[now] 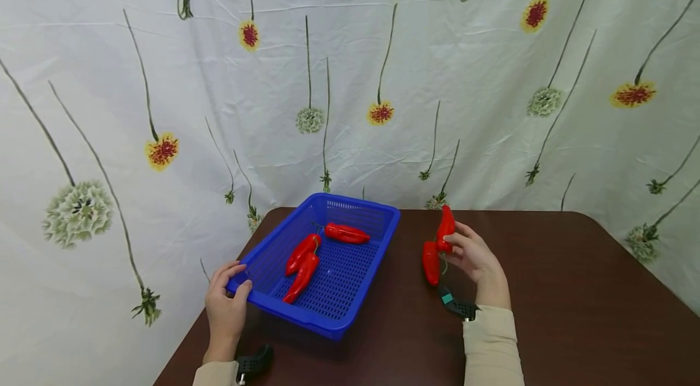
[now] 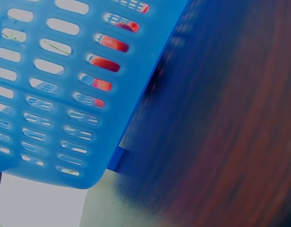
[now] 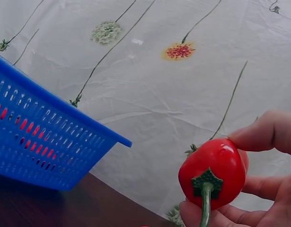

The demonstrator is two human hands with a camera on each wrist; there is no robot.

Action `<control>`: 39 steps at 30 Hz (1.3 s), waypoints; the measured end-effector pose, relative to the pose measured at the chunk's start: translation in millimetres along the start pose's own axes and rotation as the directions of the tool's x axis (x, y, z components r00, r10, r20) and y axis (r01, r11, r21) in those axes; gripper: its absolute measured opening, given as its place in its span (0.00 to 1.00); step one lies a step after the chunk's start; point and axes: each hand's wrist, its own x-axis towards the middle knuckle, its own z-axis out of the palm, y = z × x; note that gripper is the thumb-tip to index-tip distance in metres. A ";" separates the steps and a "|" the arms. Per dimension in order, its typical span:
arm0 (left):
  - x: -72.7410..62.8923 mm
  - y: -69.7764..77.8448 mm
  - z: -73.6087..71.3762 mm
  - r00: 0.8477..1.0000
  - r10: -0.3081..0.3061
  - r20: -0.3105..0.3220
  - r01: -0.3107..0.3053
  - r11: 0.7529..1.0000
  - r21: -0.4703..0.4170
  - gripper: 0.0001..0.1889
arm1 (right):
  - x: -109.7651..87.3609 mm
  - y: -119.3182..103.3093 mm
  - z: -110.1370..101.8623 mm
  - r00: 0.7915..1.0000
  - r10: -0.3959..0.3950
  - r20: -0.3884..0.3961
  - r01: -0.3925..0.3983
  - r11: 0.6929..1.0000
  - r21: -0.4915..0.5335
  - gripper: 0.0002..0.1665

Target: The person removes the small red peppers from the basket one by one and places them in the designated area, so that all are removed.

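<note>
My left hand (image 1: 225,307) grips the rim of a blue plastic basket (image 1: 295,308) at its near left corner, thumb inside. Three red peppers lie in it: one at the back (image 1: 347,233) and two side by side (image 1: 302,278) toward the left. To the right of the basket, my right hand (image 1: 474,255) pinches a red pepper (image 1: 445,228) between thumb and fingers. Its green stem end faces the camera in the right wrist view, where the pepper (image 3: 221,161) shows large. Another red pepper (image 1: 431,263) is just left of and below the held one.
A dark brown table (image 1: 569,289) stretches out to the right. Behind it hangs a white curtain (image 1: 350,155) printed with flowers. Slotted basket wall (image 2: 136,61) fills the upper left of the left wrist view, with red showing through.
</note>
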 end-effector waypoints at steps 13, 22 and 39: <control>0.3 -4.4 1.1 1.000 0.015 -0.008 -0.015 1.000 -0.007 0.15 | 2.2 8.6 -2.6 0.999 0.016 -0.048 -0.017 1.000 -0.026 0.44; 0.1 -1.2 0.1 1.000 0.008 -0.007 -0.008 1.000 -0.010 0.15 | 4.6 12.3 -2.8 0.995 0.026 -0.095 -0.032 0.998 -0.061 0.44; 1.1 -1.9 -0.3 1.000 0.021 -0.010 -0.021 1.000 -0.016 0.14 | 7.1 20.0 -4.5 0.991 0.037 -0.132 -0.057 0.987 -0.150 0.45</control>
